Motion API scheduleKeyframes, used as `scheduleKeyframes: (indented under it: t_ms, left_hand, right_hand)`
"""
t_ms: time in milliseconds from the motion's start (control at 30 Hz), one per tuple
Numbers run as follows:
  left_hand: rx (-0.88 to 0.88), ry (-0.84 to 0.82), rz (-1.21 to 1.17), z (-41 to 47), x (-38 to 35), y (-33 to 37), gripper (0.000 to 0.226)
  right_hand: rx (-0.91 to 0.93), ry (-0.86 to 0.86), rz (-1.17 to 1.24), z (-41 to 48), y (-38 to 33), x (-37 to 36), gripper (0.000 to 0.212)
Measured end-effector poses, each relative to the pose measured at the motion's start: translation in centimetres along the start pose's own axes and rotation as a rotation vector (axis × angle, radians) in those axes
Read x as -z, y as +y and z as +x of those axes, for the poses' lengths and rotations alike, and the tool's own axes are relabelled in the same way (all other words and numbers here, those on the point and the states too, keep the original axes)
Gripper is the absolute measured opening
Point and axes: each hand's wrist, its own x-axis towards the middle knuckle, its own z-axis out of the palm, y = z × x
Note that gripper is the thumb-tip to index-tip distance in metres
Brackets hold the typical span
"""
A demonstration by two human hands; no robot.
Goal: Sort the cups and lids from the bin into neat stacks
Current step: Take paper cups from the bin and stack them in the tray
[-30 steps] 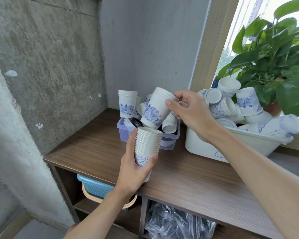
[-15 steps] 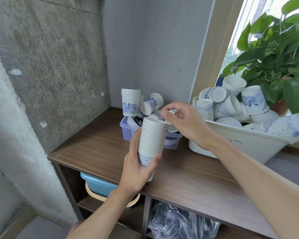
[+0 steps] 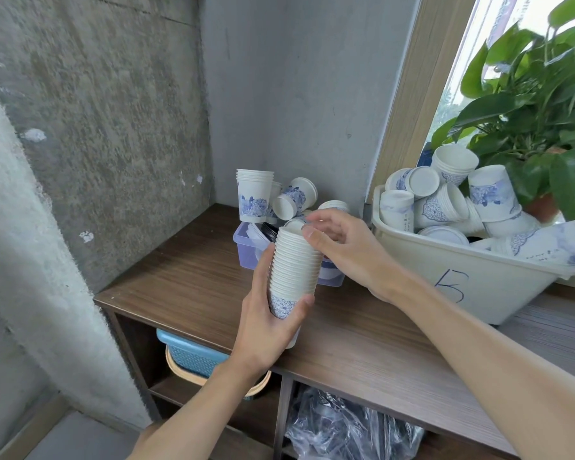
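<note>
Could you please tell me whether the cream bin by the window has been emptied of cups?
No, the cream bin is heaped with blue-patterned cups lying at all angles, some above its rim.

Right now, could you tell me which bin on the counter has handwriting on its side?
The large cream bin on the right: a dark mark on its front. The small lilac bin shows none.
</note>
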Motion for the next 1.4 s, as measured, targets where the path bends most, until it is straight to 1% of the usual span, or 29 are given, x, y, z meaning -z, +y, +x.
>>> scheduleKeyframes:
  t_ms: [133, 233, 333, 400, 467, 567, 633, 700, 833, 900, 967, 1033, 1200, 1300, 1400]
  left_hand:
    - [0.041, -0.001, -0.026, 0.6, 0.4, 0.2, 0.079]
    - [0.073, 0.039, -0.025, 1.8, 2.2, -0.6, 0.071]
    - [0.090, 0.098, 0.046, 2.9, 4.7, -1.7, 0.069]
    - [0.122, 0.135, 0.082, 3.3, 5.9, -2.3, 0.070]
    - [0.153, 0.171, 0.087, 3.3, 6.4, -2.8, 0.070]
    - [0.155, 0.168, 0.092, 3.2, 6.3, -3.2, 0.071]
    - [0.140, 0.151, 0.102, 3.1, 6.3, -3.3, 0.072]
    - [0.135, 0.147, 0.096, 3.1, 6.3, -3.4, 0.071]
    - [0.118, 0.144, 0.098, 3.0, 6.3, -3.3, 0.071]
    - [0.115, 0.140, 0.085, 3.0, 6.3, -3.1, 0.071]
    - [0.115, 0.148, 0.082, 3.0, 6.3, -3.0, 0.071]
    - [0.118, 0.152, 0.086, 2.9, 6.3, -2.9, 0.071]
    - [0.101, 0.131, 0.080, 2.8, 6.3, -2.7, 0.070]
    - [0.086, 0.112, 0.065, 2.7, 6.3, -2.5, 0.071]
    - [0.064, 0.103, 0.064, 2.7, 6.3, -2.5, 0.072]
  right_hand:
    - [-0.031, -0.014, 0.007, 1.0, -0.1, -0.3, 0.034]
    - [-0.029, -0.022, -0.035, 2.8, -0.5, -0.7, 0.033]
    - [0.002, 0.033, -0.074, 5.4, -0.7, -2.1, 0.028]
    - [0.035, 0.095, -0.138, 7.5, -0.7, -3.2, 0.029]
    - [0.059, 0.155, -0.234, 9.5, -0.6, -4.3, 0.036]
    - [0.083, 0.178, -0.341, 11.6, -0.9, -5.6, 0.051]
    - [0.081, 0.185, -0.377, 12.5, -1.1, -6.2, 0.053]
    - [0.063, 0.190, -0.403, 13.1, -1.0, -6.6, 0.049]
    - [0.034, 0.207, -0.432, 13.6, -0.6, -6.8, 0.030]
    - [0.047, 0.219, -0.423, 13.5, -0.4, -6.6, 0.018]
    - [0.062, 0.218, -0.377, 13.3, -0.3, -6.2, 0.015]
    - [0.069, 0.224, -0.319, 12.8, -0.4, -5.7, 0.015]
    - [0.120, 0.298, -0.216, 10.9, -2.0, -3.7, 0.014]
    - [0.112, 0.277, -0.057, 9.2, -3.2, -2.3, 0.021]
    - [0.092, 0.236, 0.010, 7.8, -3.6, -1.6, 0.027]
